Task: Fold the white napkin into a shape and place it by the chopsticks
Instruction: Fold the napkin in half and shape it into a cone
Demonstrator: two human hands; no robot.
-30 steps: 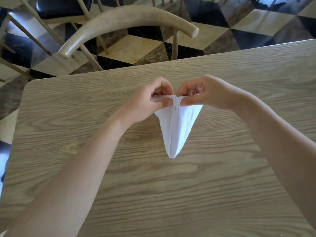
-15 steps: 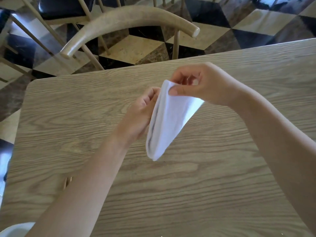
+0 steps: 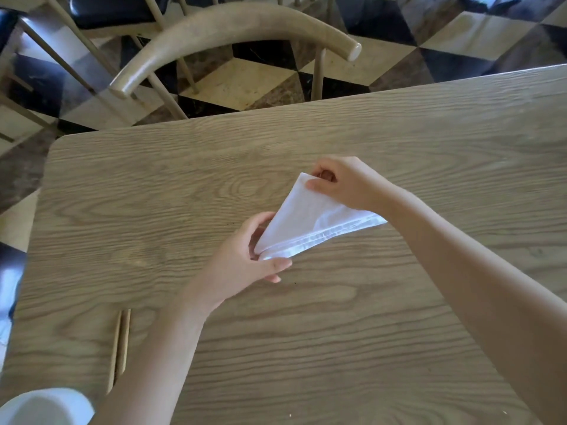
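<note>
The white napkin [image 3: 310, 220] is folded into a triangle and held just above the wooden table [image 3: 184, 185], hemmed edge facing me. My right hand [image 3: 343, 185] pinches its far upper corner. My left hand [image 3: 248, 256] grips the near left corner, thumb beneath. The third corner points right, free. A pair of wooden chopsticks [image 3: 120, 345] lies on the table at the near left, partly hidden by my left forearm.
A white round dish [image 3: 43, 407] shows at the bottom left corner, cut by the frame edge. A wooden chair [image 3: 233, 26] with a curved back stands beyond the table's far edge, on a checkered floor.
The napkin has turned from hanging point-down to lying nearly flat and sideways. My left hand dropped to its lower corner. The view tilted down, bringing the chopsticks and dish into sight.
</note>
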